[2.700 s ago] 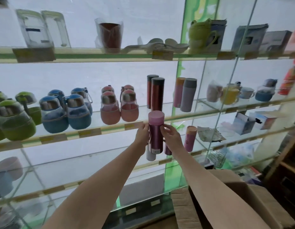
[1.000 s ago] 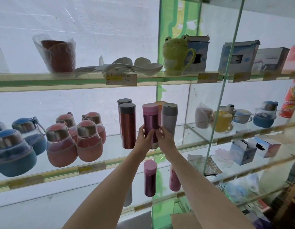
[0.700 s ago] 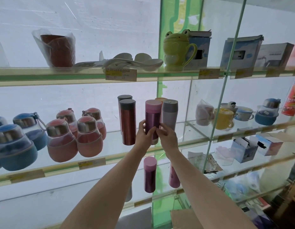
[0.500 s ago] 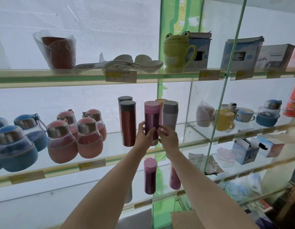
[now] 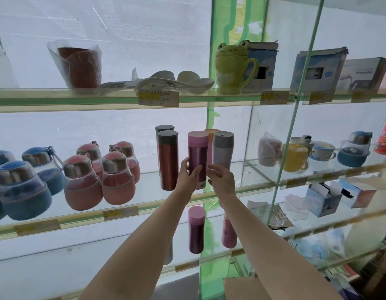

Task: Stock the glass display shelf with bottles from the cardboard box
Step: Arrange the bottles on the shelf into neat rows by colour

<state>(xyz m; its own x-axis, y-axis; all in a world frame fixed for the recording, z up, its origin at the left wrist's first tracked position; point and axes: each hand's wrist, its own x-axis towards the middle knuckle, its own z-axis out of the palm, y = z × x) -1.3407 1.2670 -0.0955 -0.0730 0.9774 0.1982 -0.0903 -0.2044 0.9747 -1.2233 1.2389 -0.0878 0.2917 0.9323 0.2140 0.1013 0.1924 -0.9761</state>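
**Purple bottle stands on middle glass shelf**

A person's left hand curls around the lower part of a purple bottle with a pale pink cap, thumb in front and fingers behind, while the right hand hovers just beside it with fingers loosely spread, grasping nothing. The bottle stands upright on the middle glass shelf, its metallic body glossy, a small label near its base. It sits between a dark red flask with a grey cap and a grey-capped pale bottle; an orange-capped bottle behind is largely hidden, and a second dark flask shows only its cap. Left along the shelf stand rounded pink jars and blue jars with metal collars, the outermost cut off by the frame. On the shelf below, a matching purple bottle and a pink bottle stand partly behind the forearms. The top shelf carries a frog mug, white spoons and a plastic-wrapped brown cup. Only a corner of the cardboard box shows at the bottom edge, its contents out of view. Price tag writing is too blurred to read.
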